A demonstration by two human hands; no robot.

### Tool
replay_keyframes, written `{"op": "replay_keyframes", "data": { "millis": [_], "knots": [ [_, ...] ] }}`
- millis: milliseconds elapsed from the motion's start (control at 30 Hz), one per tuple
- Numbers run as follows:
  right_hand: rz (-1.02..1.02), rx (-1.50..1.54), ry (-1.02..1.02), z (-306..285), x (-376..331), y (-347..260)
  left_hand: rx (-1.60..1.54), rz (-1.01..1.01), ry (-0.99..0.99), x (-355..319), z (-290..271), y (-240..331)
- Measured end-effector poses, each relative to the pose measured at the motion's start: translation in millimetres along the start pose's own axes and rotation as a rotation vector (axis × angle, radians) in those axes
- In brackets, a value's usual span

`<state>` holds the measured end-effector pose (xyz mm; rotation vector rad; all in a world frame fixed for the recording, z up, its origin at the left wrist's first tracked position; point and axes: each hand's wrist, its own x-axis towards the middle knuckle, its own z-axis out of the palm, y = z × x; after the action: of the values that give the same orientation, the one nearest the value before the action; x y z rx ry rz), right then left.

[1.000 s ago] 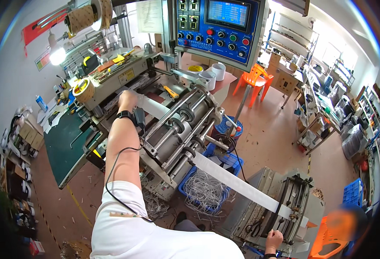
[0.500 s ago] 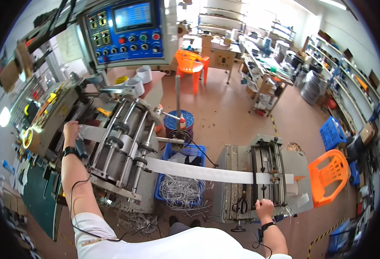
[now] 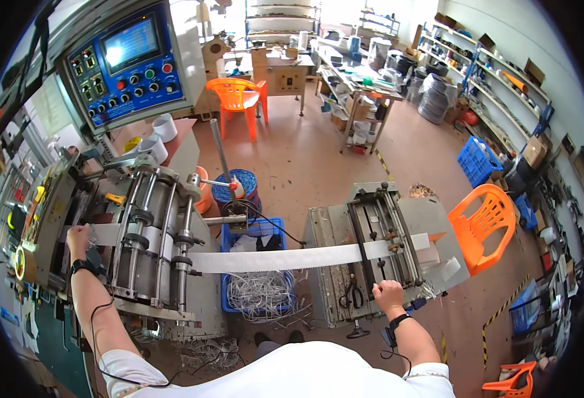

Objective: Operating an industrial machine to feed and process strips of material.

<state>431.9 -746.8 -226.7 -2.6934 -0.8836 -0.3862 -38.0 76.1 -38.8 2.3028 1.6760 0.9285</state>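
A white strip (image 3: 279, 259) with a finely toothed near edge spans from the roller machine (image 3: 151, 232) on the left to the smaller machine (image 3: 328, 292) on the right. My left hand (image 3: 78, 243) is closed beside the strip at the far-left side of the rollers. Something translucent shows at its fingers, too small to make out. At the near end of a dark bar (image 3: 360, 242) across the smaller machine, my right hand (image 3: 388, 295) is closed round the bar's end. Black-handled scissors (image 3: 352, 294) lie on that machine, left of the hand.
Under the strip stands a blue crate (image 3: 227, 292) heaped with thin white trimmings (image 3: 259, 290). A control panel (image 3: 129, 63) hangs at the upper left. Orange chairs (image 3: 483, 229) stand right and behind. A metal post (image 3: 222, 149) rises beside the rollers. Cables run along my arms.
My view has turned to the right, so the machines appear farther left. Both hands remain closed at the same spots on the machines.
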Motion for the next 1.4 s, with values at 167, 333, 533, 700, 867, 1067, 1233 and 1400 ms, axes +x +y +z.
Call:
{"op": "replay_keyframes", "data": {
  "millis": [167, 333, 533, 700, 867, 1067, 1233, 1400],
  "knots": [
    [-0.002, 0.002, -0.003, -1.4, 1.5, -1.5, 0.1, -0.154, -0.03, 2.4, -8.1, 24.4],
    [0.001, -0.001, -0.001, -2.9, 1.1, -0.9, -0.27, -0.29, -0.022, 25.6, 4.2, -10.9],
    [0.001, 0.029, 0.011, -2.0, 2.4, -1.8, -0.044, -0.187, 0.216, 33.5, 2.9, -36.2],
    [0.021, 0.011, -0.011, 2.3, 1.7, 0.0, -0.079, -0.269, 0.353, 16.3, -3.8, -12.8],
    [0.002, 0.041, 0.033, 0.4, 0.6, 2.6, -0.034, -0.364, 0.302, -2.3, -21.8, 29.6],
    [-0.002, 0.067, 0.048, 8.5, 2.8, 1.7, 0.14, -0.529, 0.527, -50.4, -64.9, 77.6],
    [0.034, 0.094, 0.026, 4.5, -6.1, 3.6, -0.15, -0.532, 0.792, -46.6, -70.6, 79.4],
    [0.048, 0.117, -0.06, 2.5, -2.7, 3.6, -0.362, -0.528, 0.952, -57.5, -78.5, 102.1]
  ]
}}
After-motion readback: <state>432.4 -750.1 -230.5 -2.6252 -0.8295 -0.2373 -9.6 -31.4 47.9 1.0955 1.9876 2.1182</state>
